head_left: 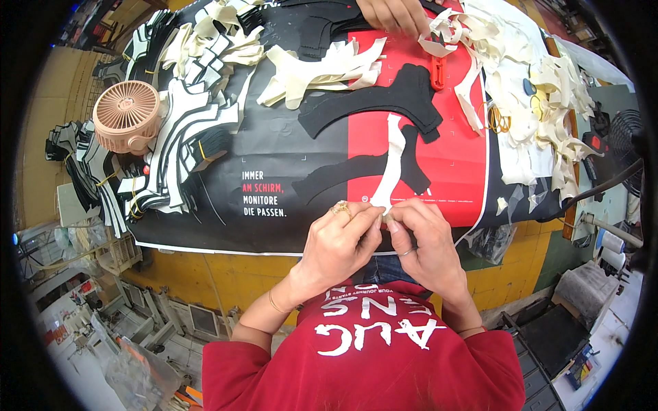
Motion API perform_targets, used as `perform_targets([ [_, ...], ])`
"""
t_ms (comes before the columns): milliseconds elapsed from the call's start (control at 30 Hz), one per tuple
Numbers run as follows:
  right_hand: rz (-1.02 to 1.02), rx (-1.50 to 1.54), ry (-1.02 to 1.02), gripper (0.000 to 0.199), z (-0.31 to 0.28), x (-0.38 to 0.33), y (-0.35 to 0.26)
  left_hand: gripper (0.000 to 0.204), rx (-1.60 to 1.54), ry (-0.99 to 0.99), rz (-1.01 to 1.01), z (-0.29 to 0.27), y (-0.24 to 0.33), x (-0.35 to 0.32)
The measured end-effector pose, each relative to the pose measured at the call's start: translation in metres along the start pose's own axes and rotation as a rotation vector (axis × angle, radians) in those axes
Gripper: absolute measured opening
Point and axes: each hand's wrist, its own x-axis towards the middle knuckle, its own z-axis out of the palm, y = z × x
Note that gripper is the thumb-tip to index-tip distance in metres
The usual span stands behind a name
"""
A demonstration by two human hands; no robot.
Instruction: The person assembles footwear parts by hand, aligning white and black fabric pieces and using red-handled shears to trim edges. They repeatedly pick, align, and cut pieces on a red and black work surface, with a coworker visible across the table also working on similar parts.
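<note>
My left hand and my right hand meet at the table's near edge. Both pinch the near end of a white curved strip that looks like cut fabric or backing. Its far part lies across a curved black fabric piece on the red and black printed sheet. Beyond it rests a small stack of similar black pieces. Farther back is a loose pile of cream curved strips. My fingertips hide the tip of the white strip.
Another person's hand is at the far edge, near a red-handled tool. A pink fan stands left, beside stacked black-and-white pieces. Cream scraps cover the right side. A black fan stands far right.
</note>
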Motion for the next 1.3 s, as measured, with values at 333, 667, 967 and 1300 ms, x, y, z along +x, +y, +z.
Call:
perform_targets([
  [333,0.019,0.209,-0.001,0.010,-0.006,0.001,0.004,0.014,-0.727,0.085,-0.554,0.001,0.005,-0.007],
  [667,0.069,0.440,0.073,0.016,0.004,0.007,-0.004,0.016,-0.758,0.113,-0.463,0.007,0.012,-0.012],
  [967,-0.038,0.368,0.136,0.023,0.021,0.006,-0.005,0.041,-0.739,0.144,-0.406,0.009,0.013,-0.011],
  [1300,-0.140,0.515,0.264,0.027,0.024,-0.011,0.003,0.033,-0.844,0.536,-0.627,-0.013,0.008,-0.004],
])
